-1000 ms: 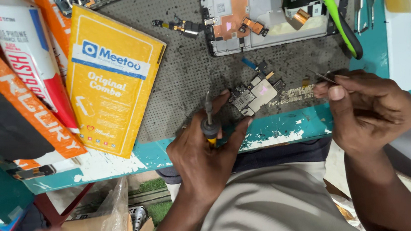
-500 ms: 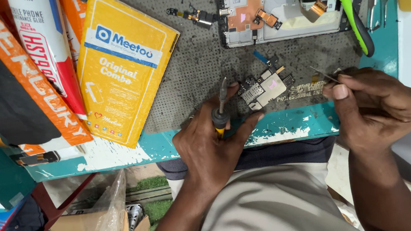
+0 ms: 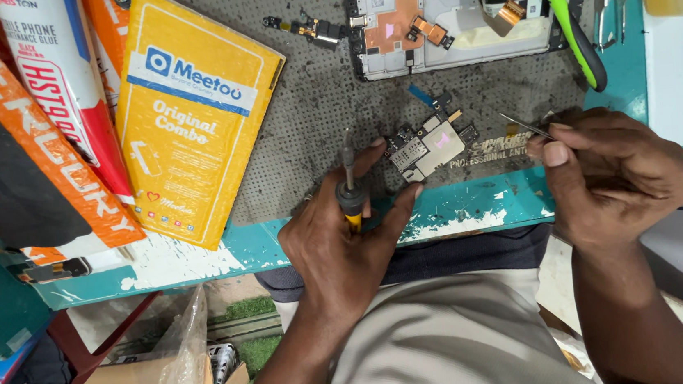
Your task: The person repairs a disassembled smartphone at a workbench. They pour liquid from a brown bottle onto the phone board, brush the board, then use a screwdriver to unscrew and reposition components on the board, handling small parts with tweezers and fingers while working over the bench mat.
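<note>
Screwdriver: the left hand (image 3: 346, 241) is closing around a small screwdriver (image 3: 350, 191) with a yellow and black handle, tip pointing away from the person, near the front edge of the counter (image 3: 474, 205).
Circuit board: a small phone circuit board (image 3: 428, 145) is lying on the dark perforated mat (image 3: 325, 103), just beside the left fingertips; the thumb and one finger are seeming to touch its left side.
Right hand: the right hand (image 3: 612, 176) is pinching thin metal tweezers (image 3: 527, 126), whose tips are pointing left toward the board.
Doing it well: I am judging that the board should be kept flat by the left fingers, and the tweezers brought low and slowly, so nothing is slipping.
Edges: the board is sitting near the front edge of the mat, and the teal counter edge is just behind it.
Open room: bare mat is lying to the left of the board; an opened phone frame (image 3: 442, 18) with a green pry tool (image 3: 565, 16) is standing toward the far edge, a yellow package (image 3: 195, 122) toward the left.
</note>
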{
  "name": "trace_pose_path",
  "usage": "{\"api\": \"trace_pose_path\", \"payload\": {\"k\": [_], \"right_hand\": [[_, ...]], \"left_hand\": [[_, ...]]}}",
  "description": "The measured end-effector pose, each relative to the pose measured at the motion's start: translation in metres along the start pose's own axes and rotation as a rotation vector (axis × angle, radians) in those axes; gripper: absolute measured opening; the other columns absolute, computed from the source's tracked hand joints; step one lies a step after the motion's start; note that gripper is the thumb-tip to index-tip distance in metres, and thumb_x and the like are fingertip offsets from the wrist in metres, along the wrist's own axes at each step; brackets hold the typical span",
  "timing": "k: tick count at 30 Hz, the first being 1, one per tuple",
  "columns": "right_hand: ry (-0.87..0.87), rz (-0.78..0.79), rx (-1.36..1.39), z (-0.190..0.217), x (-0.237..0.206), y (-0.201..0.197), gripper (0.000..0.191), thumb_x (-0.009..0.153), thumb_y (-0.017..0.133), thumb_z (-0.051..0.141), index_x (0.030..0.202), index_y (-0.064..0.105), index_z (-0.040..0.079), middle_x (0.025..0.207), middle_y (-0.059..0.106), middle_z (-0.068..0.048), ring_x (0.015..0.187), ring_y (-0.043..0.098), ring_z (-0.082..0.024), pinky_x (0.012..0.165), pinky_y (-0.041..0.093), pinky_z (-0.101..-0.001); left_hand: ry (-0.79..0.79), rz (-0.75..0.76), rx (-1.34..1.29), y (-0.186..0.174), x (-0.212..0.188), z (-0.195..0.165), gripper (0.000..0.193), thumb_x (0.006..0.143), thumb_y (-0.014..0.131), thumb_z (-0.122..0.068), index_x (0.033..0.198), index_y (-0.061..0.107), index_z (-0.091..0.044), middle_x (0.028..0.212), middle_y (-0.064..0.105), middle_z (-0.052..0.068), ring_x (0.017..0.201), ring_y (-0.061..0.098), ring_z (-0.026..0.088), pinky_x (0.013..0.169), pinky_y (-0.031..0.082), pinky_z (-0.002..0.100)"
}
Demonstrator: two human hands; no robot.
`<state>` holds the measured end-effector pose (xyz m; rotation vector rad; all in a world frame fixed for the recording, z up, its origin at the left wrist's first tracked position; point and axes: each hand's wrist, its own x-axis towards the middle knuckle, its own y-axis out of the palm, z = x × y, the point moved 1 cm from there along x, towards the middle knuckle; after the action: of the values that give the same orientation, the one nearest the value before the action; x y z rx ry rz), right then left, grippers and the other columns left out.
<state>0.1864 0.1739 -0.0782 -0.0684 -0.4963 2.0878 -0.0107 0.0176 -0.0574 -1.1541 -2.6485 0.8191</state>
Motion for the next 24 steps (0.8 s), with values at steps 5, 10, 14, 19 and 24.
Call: {"api": "trace_pose_path", "payload": {"k": [5,10,14,19,24], "right_hand": [[-0.017,0.002,-0.026,-0.003,-0.001,-0.0016,0.009,0.103,0.075,-0.009,0.111,0.069,-0.008,0.1,0.072,-0.022,0.084,0.074,-0.018,0.073,0.062,-0.0254],[-0.05,0.002,-0.007,-0.0058,-0.0007,-0.0009,0.01,0.103,0.075,-0.008,0.11,0.069,-0.007,0.102,0.073,-0.021,0.085,0.075,-0.017,0.074,0.062,-0.0255],[-0.06,0.0,0.017,-0.0081,0.0011,0.0011,0.012,0.101,0.076,-0.008,0.11,0.068,-0.007,0.101,0.073,-0.021,0.083,0.074,-0.017,0.072,0.062,-0.0248],[-0.017,-0.006,0.055,-0.0043,0.001,0.002,0.011,0.101,0.075,-0.008,0.109,0.068,-0.007,0.101,0.073,-0.02,0.082,0.073,-0.015,0.072,0.061,-0.0237],[-0.003,0.006,0.02,0.0013,0.0004,0.0028,0.01,0.105,0.075,-0.009,0.113,0.068,-0.008,0.102,0.072,-0.02,0.085,0.073,-0.016,0.076,0.061,-0.0246]], "left_hand": [[-0.031,0.004,-0.01,0.0004,-0.0005,-0.0001,0.05,0.08,0.094,-0.021,0.124,0.072,-0.012,0.068,0.059,-0.001,0.058,0.062,0.011,0.055,0.051,0.029],[0.0,0.003,0.024,-0.0018,0.0009,-0.0003,0.05,0.079,0.095,-0.021,0.123,0.072,-0.012,0.068,0.058,0.0,0.059,0.061,0.011,0.056,0.05,0.029],[-0.006,0.004,0.017,-0.0019,0.0015,-0.0005,0.051,0.079,0.095,-0.021,0.123,0.072,-0.012,0.07,0.061,0.0,0.059,0.062,0.011,0.057,0.051,0.029],[-0.017,0.014,-0.005,-0.0015,0.0013,-0.0007,0.052,0.078,0.095,-0.022,0.123,0.071,-0.012,0.075,0.067,0.0,0.061,0.064,0.011,0.059,0.053,0.028],[0.004,0.02,0.0,-0.0026,0.0026,0.0002,0.053,0.078,0.095,-0.021,0.124,0.072,-0.011,0.072,0.063,0.001,0.061,0.063,0.012,0.059,0.052,0.029]]}}
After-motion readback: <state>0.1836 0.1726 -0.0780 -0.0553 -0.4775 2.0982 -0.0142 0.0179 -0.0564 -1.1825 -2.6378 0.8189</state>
